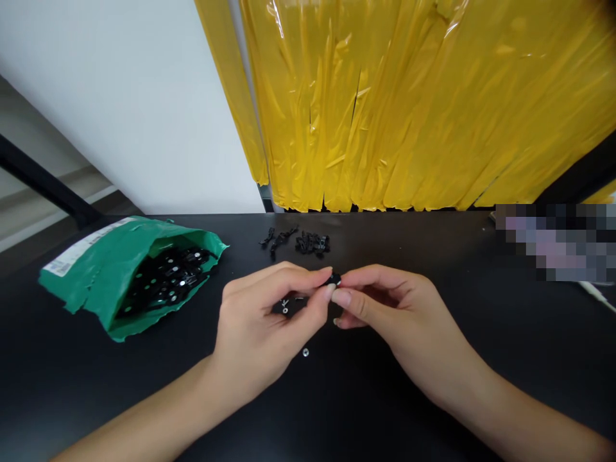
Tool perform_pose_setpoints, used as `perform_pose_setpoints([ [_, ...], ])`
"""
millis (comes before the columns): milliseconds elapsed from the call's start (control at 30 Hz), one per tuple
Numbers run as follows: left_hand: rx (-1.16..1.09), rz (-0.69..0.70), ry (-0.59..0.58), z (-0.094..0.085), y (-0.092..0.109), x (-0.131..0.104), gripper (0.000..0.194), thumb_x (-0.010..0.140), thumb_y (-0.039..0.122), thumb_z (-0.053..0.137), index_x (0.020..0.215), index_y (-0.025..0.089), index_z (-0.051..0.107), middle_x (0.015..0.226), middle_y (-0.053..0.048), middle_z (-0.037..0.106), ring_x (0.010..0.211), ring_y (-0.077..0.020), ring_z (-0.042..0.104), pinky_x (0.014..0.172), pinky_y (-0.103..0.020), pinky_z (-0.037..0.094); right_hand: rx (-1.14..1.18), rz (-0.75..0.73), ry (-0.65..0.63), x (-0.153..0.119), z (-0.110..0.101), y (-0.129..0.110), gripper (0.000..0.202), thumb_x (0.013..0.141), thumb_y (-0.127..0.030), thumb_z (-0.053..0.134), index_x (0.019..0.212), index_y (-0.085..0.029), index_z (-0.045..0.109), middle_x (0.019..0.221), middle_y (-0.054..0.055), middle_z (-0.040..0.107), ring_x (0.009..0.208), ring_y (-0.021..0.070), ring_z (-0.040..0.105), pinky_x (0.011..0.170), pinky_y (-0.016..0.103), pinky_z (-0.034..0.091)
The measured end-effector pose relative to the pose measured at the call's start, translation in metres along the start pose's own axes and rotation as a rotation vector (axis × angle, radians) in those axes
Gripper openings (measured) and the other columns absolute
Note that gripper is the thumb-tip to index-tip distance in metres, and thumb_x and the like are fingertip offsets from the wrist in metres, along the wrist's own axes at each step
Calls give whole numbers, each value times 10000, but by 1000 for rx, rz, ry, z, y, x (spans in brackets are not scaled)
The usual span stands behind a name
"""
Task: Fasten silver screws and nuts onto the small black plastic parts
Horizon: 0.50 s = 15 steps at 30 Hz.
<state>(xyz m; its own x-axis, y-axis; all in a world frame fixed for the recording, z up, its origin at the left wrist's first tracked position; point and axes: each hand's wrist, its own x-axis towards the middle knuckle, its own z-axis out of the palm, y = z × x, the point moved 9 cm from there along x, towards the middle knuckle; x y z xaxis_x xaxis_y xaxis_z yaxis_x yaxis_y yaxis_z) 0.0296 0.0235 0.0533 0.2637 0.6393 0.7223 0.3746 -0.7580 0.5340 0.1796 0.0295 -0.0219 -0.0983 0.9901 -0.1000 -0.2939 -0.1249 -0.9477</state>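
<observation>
Between my two hands is a small black plastic part (333, 279), mostly covered by fingertips. My left hand (274, 314) pinches it with thumb and forefinger from the left. From the right, the thumb and forefinger of my right hand (389, 305) close on the same part. Under my left hand lie a small metal washer (285, 310) and a few tiny metal pieces. Another washer (305, 352) lies nearer to me on the black table (346, 410). Finer detail of the held part is hidden.
A torn green bag (96, 269) full of black parts with metal dots (176, 276) lies open at the left. Small piles of black pieces (312, 242) sit beyond my hands. Yellow plastic strips (385, 115) hang at the back. A blurred-out object (558, 244) and cable (597, 295) are at right.
</observation>
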Motion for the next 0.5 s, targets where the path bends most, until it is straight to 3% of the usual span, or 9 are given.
perform_pose_setpoints([
  [200,-95,-125,-43,8,-11,-3,190,884,74,767,1038,183,791,797,41,785,648,-46,735,616,-106,592,129,-58,18,3,2,4,179,741,-287,947,855,-239,818,737,-30,776,601,81,690,632,168,604],
  [300,-142,-157,-38,10,-12,-5,223,877,72,774,1050,210,798,827,50,801,667,-49,757,633,-98,608,15,-162,47,0,-1,-2,120,835,-323,879,853,-238,796,701,-43,750,605,76,680,609,158,589],
  [400,-184,-192,-6,12,-11,-6,248,851,64,790,1032,233,802,822,65,808,655,-58,765,632,-109,625,-307,-463,144,-14,-2,-26,89,960,-246,743,872,-235,751,725,-57,714,648,52,668,624,130,550],
  [500,-235,-208,30,13,-6,-8,265,839,77,802,1032,259,804,822,77,814,655,-66,771,637,-118,641,-619,-813,203,-36,8,-48,136,982,-90,640,907,-196,679,808,-36,679,717,49,645,672,149,525],
])
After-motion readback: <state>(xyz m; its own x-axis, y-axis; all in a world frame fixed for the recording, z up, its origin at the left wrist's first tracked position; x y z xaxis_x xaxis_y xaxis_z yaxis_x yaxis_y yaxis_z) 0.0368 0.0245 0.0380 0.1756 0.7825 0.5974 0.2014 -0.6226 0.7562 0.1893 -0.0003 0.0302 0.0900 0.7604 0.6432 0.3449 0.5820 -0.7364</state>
